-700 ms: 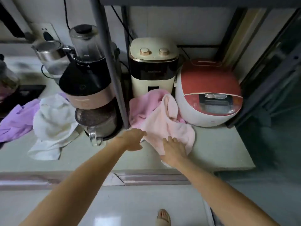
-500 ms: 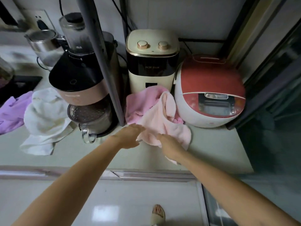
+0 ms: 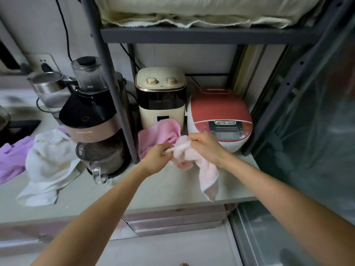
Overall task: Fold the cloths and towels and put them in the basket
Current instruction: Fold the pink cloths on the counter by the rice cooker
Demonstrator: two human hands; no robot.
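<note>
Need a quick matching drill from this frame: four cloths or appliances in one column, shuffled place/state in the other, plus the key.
Column 1
1. pale pink towel
2. white towel
3. purple cloth
4. red rice cooker

Column 2
A. crumpled on the counter, beside the blender
B. far right under the shelf
C. held up by left hand and right hand
D. at the left edge of view

Pairs: 1-C, 2-A, 3-D, 4-B

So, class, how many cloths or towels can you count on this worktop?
4. A pale pink towel gripped by both hands, a darker pink one behind it, a white one left of the blender, a purple one at far left. Others may be hidden.
</note>
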